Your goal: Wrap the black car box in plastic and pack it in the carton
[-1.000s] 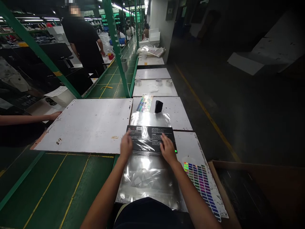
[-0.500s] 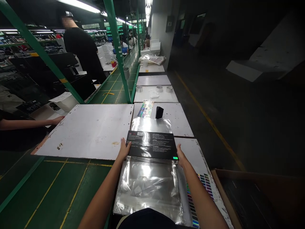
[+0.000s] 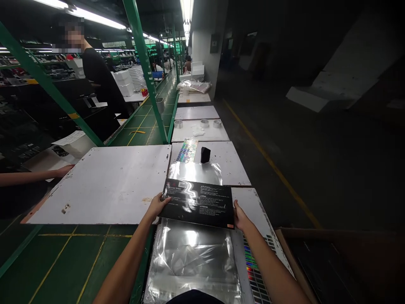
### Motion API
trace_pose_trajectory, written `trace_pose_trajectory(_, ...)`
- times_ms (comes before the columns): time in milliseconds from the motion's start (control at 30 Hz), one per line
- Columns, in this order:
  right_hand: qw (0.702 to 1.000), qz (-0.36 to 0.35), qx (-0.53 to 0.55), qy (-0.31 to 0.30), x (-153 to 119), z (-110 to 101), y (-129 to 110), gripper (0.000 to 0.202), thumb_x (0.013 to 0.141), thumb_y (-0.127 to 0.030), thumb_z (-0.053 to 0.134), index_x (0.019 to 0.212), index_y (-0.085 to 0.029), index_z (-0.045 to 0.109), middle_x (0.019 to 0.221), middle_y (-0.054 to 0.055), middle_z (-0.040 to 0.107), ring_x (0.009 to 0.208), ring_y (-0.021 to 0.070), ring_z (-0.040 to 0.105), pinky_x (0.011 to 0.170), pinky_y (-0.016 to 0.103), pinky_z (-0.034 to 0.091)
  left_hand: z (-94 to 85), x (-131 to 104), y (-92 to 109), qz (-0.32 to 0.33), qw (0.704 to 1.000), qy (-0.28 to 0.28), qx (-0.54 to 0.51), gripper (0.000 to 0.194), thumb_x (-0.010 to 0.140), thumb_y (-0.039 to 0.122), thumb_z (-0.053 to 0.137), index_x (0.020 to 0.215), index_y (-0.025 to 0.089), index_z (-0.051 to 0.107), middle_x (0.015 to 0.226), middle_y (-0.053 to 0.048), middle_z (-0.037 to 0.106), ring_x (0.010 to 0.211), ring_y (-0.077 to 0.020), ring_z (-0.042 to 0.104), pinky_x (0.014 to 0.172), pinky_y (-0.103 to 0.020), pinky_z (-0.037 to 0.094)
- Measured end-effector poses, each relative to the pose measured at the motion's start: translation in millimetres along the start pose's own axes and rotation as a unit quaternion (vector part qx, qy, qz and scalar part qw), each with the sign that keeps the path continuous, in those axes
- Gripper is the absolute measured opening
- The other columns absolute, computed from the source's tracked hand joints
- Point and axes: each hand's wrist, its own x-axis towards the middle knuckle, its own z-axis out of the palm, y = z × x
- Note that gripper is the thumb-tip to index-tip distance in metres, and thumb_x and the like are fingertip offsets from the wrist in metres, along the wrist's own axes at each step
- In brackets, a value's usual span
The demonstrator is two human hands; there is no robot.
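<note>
A flat black printed box point(image 3: 196, 204) with white text and a small orange-looking sticker at its lower right corner is held between my two hands. My left hand point(image 3: 157, 205) grips its left end, thumb on top. At the right end, my right hand point(image 3: 241, 215) is closed on the edge. The box is slightly tilted above a stack of clear plastic bags point(image 3: 193, 261), whose far part shows beyond it. A small black block point(image 3: 205, 155) stands on the white board further ahead. Shiny sticker sheets point(image 3: 187, 150) lie beside that block.
To the left is a large white board point(image 3: 117, 181) over the green conveyor point(image 3: 76, 261). A co-worker's hand point(image 3: 65, 170) is at its far left edge. Tape rolls point(image 3: 204, 123) sit further along. A cardboard carton point(image 3: 284, 240) with black boxes stands at lower right. Another person stands behind the conveyor.
The box has come up off the bags a little and tilted, its right end nearer me. The sticker on its corner has turned from green to orange. The view has shifted slightly.
</note>
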Motion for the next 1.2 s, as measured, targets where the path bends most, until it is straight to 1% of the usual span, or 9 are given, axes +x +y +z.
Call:
trace_pose_trajectory(167,0.984,-0.129,0.118,0.012,-40,-25,-12,0.059,0.090,-0.067,0.028,0.110,-0.025,0.065,0.111,0.009,0.071,0.107,0.0283,0.064,0.097,0.047,0.049,0.0,-25,21,0.111,0.989,-0.030,-0.090,0.045,0.069,0.031,0.072,0.111,0.025,0.055,0.112,-0.005,0.069,0.104,-0.0229,0.065,0.090,-0.037,0.054)
trace_pose_trajectory(333,0.967,-0.220,0.109,0.062,-62,-40,-16,0.061,0.084,-0.074,0.033,0.118,-0.031,0.061,0.117,0.007,0.068,0.117,0.0313,0.058,0.099,0.052,0.049,19.4,-43,0,0.027,0.978,-0.026,-0.206,0.046,0.084,0.044,0.045,0.123,0.020,0.053,0.113,-0.009,0.070,0.099,-0.0241,0.068,0.086,-0.040,0.057)
trace_pose_trajectory(433,0.970,-0.221,0.091,0.055,-63,-41,-3,0.062,0.080,-0.076,0.040,0.109,-0.027,0.064,0.117,0.009,0.067,0.121,0.0320,0.055,0.102,0.050,0.048,37.1,-47,-16,-0.019,0.979,-0.022,-0.200,0.056,0.087,0.057,0.038,0.125,0.019,0.054,0.122,-0.009,0.067,0.115,-0.0266,0.062,0.096,-0.042,0.054)
trace_pose_trajectory(500,0.969,-0.224,0.077,0.071,-63,-39,5,0.057,0.073,-0.072,0.056,0.106,-0.027,0.064,0.118,0.007,0.066,0.123,0.0312,0.053,0.105,0.047,0.046,42.5,-47,-22,-0.017,0.984,-0.024,-0.178,0.051,0.086,0.057,0.045,0.121,0.023,0.057,0.129,-0.006,0.063,0.124,-0.0254,0.056,0.104,-0.040,0.049)
trace_pose_trajectory(633,0.972,-0.217,-0.008,0.086,-59,-30,4,0.061,0.060,-0.043,0.083,0.113,-0.030,0.056,0.124,0.001,0.062,0.127,0.0252,0.050,0.107,0.038,0.045,39.9,-42,-29,-0.041,0.984,-0.036,-0.170,0.052,0.077,0.047,0.068,0.123,0.026,0.053,0.136,-0.007,0.058,0.126,-0.0250,0.055,0.108,-0.039,0.046)
trace_pose_trajectory(767,0.982,-0.170,-0.024,0.077,-51,-24,-7,0.072,0.053,-0.033,0.089,0.117,-0.028,0.055,0.129,0.003,0.059,0.123,0.0225,0.053,0.098,0.029,0.051,34.8,-31,-34,-0.084,0.982,-0.045,-0.165,0.068,0.071,0.044,0.077,0.129,0.027,0.048,0.146,-0.010,0.048,0.129,-0.0273,0.051,0.107,-0.039,0.047)
trace_pose_trajectory(867,0.984,-0.138,-0.052,0.103,-54,-27,-7,0.058,0.053,-0.035,0.088,0.102,-0.022,0.061,0.114,0.006,0.067,0.110,0.0245,0.061,0.087,0.029,0.055,32.4,-28,-38,-0.104,0.985,-0.021,-0.134,0.074,0.067,0.046,0.080,0.131,0.026,0.049,0.149,-0.011,0.043,0.136,-0.0283,0.043,0.108,-0.036,0.045)
trace_pose_trajectory(1033,0.965,-0.099,-0.200,0.139,-80,-32,2,0.039,0.055,-0.039,0.086,0.079,-0.017,0.065,0.092,0.008,0.071,0.096,0.0278,0.064,0.077,0.032,0.055,28.0,-34,-40,-0.175,0.981,0.000,-0.082,0.076,0.064,0.052,0.080,0.127,0.018,0.055,0.137,-0.016,0.056,0.129,-0.0309,0.051,0.106,-0.037,0.047)
trace_pose_trajectory(1200,0.967,-0.096,-0.202,0.122,-92,-32,5,0.039,0.059,-0.044,0.083,0.079,-0.015,0.067,0.088,0.008,0.072,0.085,0.0231,0.065,0.066,0.028,0.051,25.3,-39,-37,-0.160,0.983,-0.036,-0.081,0.066,0.065,0.051,0.079,0.117,0.014,0.064,0.123,-0.016,0.066,0.119,-0.0315,0.058,0.101,-0.038,0.050)
